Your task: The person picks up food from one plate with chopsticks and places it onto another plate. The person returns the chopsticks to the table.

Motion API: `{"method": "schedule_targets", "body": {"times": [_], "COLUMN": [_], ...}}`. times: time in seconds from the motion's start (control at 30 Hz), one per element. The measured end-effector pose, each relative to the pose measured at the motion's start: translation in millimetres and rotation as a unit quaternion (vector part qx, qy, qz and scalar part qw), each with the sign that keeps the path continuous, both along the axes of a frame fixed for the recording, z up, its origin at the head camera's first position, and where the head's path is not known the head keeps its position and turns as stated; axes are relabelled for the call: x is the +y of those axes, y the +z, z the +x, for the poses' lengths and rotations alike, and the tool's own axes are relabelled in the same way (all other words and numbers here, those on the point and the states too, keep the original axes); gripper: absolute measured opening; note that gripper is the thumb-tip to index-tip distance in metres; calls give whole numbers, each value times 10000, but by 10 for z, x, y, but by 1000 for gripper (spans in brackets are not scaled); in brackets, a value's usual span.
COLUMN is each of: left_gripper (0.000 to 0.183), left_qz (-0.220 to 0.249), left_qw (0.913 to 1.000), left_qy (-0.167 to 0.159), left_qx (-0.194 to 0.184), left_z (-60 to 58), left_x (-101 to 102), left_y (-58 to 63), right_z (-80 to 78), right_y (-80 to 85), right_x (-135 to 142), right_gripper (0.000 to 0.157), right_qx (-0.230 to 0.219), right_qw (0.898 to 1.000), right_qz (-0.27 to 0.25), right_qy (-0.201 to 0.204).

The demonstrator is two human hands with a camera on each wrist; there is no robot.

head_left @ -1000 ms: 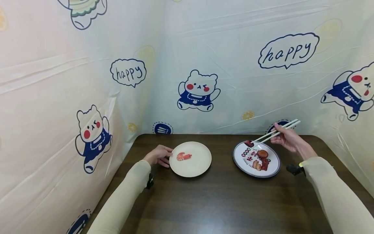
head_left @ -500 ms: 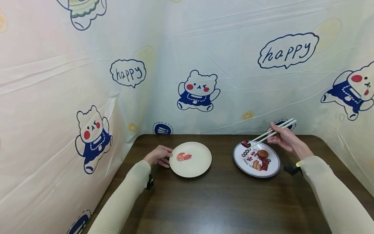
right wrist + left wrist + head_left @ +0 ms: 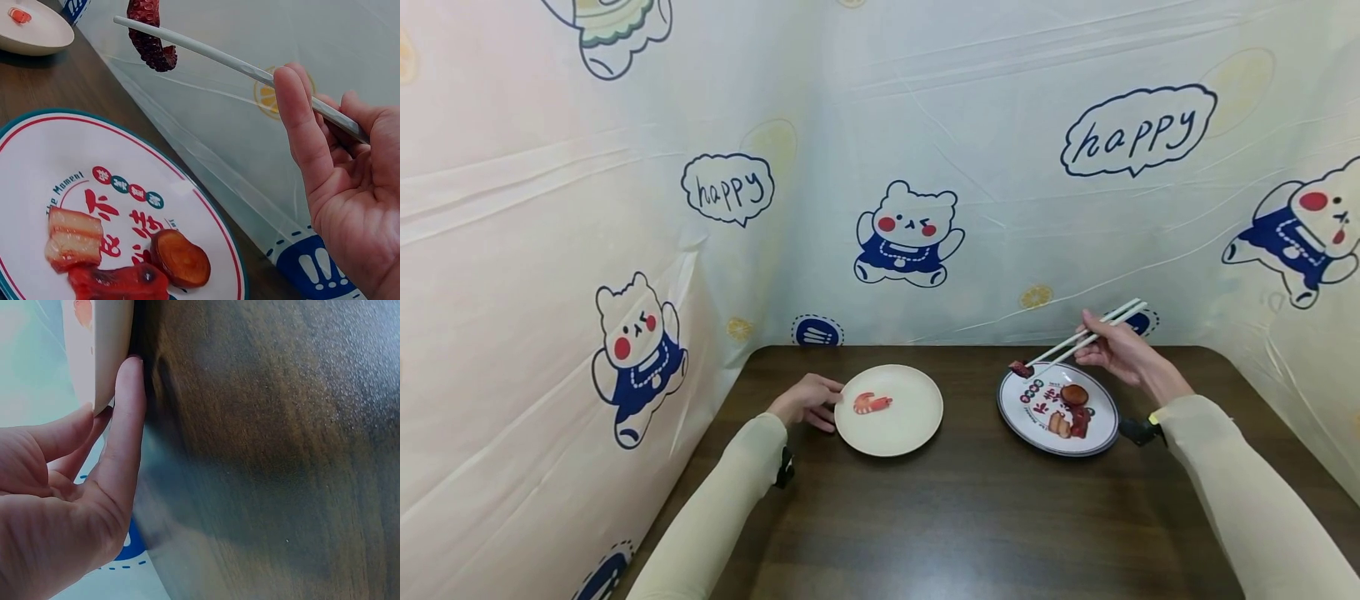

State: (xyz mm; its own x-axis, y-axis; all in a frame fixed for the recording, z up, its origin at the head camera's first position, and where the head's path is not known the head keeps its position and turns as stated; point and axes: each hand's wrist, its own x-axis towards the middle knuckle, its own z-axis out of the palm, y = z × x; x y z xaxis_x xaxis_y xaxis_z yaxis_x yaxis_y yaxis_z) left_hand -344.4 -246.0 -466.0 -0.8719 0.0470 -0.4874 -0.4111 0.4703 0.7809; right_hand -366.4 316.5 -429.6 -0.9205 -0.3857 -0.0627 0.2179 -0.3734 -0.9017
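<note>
My left hand [image 3: 807, 400] grips the left rim of a cream plate [image 3: 916, 421], thumb on the edge and a finger against the underside in the left wrist view. A pink-orange shrimp [image 3: 872, 404] lies on that plate. My right hand [image 3: 1120, 357] holds a pair of pale chopsticks [image 3: 212, 55]. Between their tips hangs a dark red octopus tentacle [image 3: 145, 37] with suckers, raised above the far left rim of a white plate [image 3: 1021, 423] with a blue-green edge.
The white plate bears a round brown slice [image 3: 181, 257], a pale striped meat-like piece [image 3: 74, 240] and a glossy red piece [image 3: 119, 282]. Brown tabletop [image 3: 966, 483] lies between and in front of the plates. A printed curtain [image 3: 1000, 217] rises behind.
My right hand has moved left with the chopsticks, carrying the octopus tentacle from over the white plate to its far left rim. The left hand and cream plate stay put.
</note>
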Motion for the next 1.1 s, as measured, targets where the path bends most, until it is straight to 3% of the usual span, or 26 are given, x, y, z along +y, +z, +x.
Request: {"method": "schedule_targets", "body": {"times": [0.47, 1.1], "left_gripper": [44, 41], "left_qz": [84, 100], "left_qw": [10000, 9999], "left_qy": [-27, 11], "left_qx": [-11, -26], "left_z": [40, 4], "left_x": [27, 15], "left_y": [36, 5], "right_z": [-25, -16], "right_y": [49, 12], "right_x": [-155, -421], "right_gripper": [45, 45], "right_qx": [41, 113], "right_qw": [9999, 9991], "right_qz": [154, 356], "right_qy": [35, 195]}}
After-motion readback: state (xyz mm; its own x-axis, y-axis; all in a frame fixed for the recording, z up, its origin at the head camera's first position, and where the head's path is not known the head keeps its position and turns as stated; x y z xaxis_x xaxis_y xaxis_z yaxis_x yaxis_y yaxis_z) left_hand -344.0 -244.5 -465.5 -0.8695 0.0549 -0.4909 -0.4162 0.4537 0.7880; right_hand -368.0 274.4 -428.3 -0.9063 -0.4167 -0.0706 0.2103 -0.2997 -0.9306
